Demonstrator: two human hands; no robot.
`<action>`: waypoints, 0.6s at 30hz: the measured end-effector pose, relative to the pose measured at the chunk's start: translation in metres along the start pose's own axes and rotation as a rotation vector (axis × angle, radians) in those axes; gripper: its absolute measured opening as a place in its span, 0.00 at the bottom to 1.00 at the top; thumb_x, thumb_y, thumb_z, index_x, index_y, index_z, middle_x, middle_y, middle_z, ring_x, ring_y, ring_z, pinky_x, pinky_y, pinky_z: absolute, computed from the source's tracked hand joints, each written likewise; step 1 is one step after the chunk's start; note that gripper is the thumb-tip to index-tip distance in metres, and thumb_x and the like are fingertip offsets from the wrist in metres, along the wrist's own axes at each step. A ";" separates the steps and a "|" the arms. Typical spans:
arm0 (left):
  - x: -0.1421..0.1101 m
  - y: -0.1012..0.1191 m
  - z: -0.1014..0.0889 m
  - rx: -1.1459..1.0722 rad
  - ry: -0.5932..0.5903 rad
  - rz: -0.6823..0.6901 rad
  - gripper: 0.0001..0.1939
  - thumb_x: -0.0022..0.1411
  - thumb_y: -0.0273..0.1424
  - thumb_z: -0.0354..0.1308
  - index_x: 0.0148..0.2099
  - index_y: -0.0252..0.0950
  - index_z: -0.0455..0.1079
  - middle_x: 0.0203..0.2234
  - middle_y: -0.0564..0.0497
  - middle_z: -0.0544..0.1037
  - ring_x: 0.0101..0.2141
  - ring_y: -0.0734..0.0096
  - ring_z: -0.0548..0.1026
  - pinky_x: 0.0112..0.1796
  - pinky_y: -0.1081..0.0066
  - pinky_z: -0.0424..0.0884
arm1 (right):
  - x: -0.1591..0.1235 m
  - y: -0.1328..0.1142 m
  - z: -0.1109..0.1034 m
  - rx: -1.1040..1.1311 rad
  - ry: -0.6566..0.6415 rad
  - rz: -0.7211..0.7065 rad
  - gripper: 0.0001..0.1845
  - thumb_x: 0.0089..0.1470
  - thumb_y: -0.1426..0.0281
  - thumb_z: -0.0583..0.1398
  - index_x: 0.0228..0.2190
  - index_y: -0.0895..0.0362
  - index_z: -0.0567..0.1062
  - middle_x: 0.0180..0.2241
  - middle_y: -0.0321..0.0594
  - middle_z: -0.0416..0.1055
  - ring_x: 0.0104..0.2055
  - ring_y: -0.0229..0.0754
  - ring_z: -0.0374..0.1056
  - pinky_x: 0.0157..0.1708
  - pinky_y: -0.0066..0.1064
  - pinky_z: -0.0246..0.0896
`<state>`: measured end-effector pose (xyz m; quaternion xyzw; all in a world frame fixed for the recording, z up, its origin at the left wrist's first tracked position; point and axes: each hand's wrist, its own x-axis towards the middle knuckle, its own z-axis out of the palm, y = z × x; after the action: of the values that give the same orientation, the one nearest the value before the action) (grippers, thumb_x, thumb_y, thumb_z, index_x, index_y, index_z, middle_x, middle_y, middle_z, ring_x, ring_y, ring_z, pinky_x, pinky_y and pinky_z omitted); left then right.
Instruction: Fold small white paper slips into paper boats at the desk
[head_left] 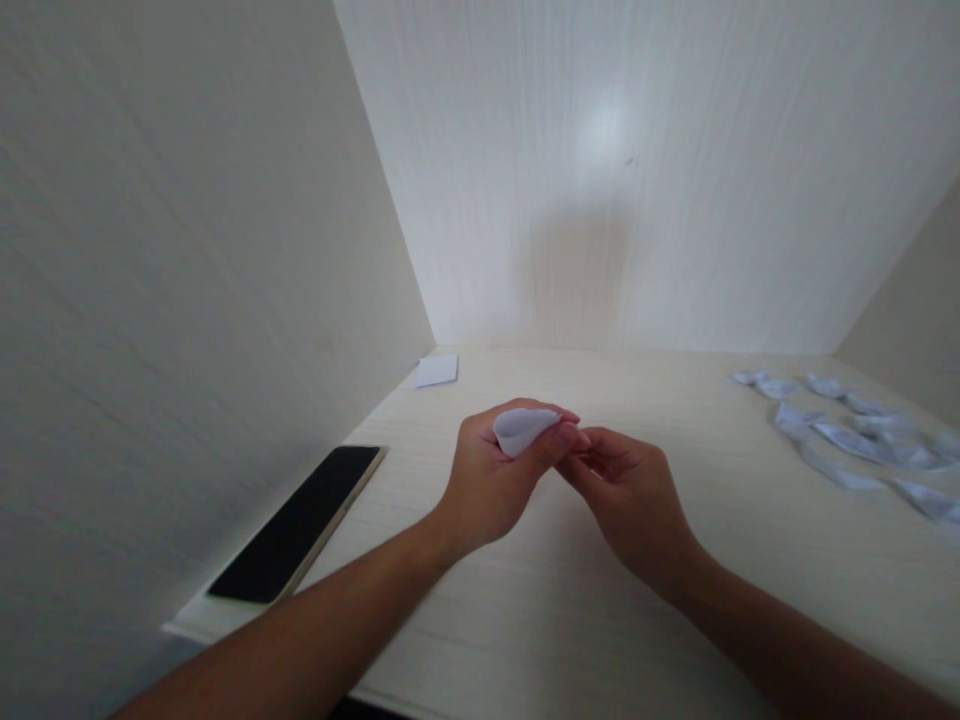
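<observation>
A small piece of white paper [517, 430], curved into a loop or cone, sits in my left hand [495, 480] above the middle of the table. The left thumb and fingers are closed around it, and its rounded end shows near the base of the thumb. My right hand [630, 490] meets the left at the fingertips, with its thumb and fingers pinched at the paper's narrow end. Fingers cover that end, so how far the right hand grips the paper is hard to see.
A dark-screened phone [300, 525] lies along the left edge of the pale table [480, 640]. Near the back left corner is a small stack of white paper [437, 370]. Several twisted white paper pieces [855, 430] lie at the right. Walls rise left, behind and right.
</observation>
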<state>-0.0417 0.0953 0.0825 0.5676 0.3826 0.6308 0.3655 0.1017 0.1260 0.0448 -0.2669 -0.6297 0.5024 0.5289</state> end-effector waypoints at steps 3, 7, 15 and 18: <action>0.004 -0.007 -0.004 -0.022 0.021 -0.014 0.08 0.59 0.35 0.73 0.38 0.37 0.83 0.31 0.51 0.84 0.32 0.74 0.80 0.35 0.77 0.75 | 0.002 -0.001 -0.003 -0.050 0.046 -0.038 0.08 0.56 0.61 0.70 0.35 0.52 0.85 0.35 0.38 0.84 0.36 0.43 0.78 0.41 0.35 0.73; 0.012 -0.021 -0.013 -0.097 0.077 -0.027 0.09 0.58 0.33 0.74 0.41 0.38 0.82 0.35 0.50 0.85 0.34 0.74 0.81 0.37 0.76 0.76 | 0.007 -0.001 -0.010 -0.124 0.134 -0.086 0.04 0.57 0.64 0.69 0.33 0.52 0.84 0.34 0.36 0.83 0.36 0.40 0.78 0.41 0.34 0.74; 0.018 -0.018 -0.020 -0.023 0.002 0.025 0.16 0.56 0.30 0.75 0.47 0.38 0.81 0.34 0.50 0.85 0.33 0.74 0.81 0.35 0.77 0.78 | 0.017 -0.001 -0.019 -0.142 0.232 -0.145 0.08 0.54 0.65 0.71 0.38 0.51 0.84 0.35 0.37 0.83 0.36 0.40 0.79 0.38 0.32 0.76; 0.016 -0.013 -0.020 0.037 -0.005 0.024 0.11 0.56 0.30 0.75 0.42 0.36 0.82 0.30 0.51 0.84 0.29 0.73 0.81 0.30 0.78 0.79 | 0.018 -0.002 -0.019 -0.160 0.235 -0.159 0.08 0.54 0.65 0.72 0.38 0.51 0.84 0.35 0.37 0.83 0.35 0.40 0.79 0.37 0.32 0.77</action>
<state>-0.0625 0.1141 0.0768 0.5803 0.3864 0.6264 0.3486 0.1148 0.1477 0.0524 -0.3144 -0.6208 0.3725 0.6141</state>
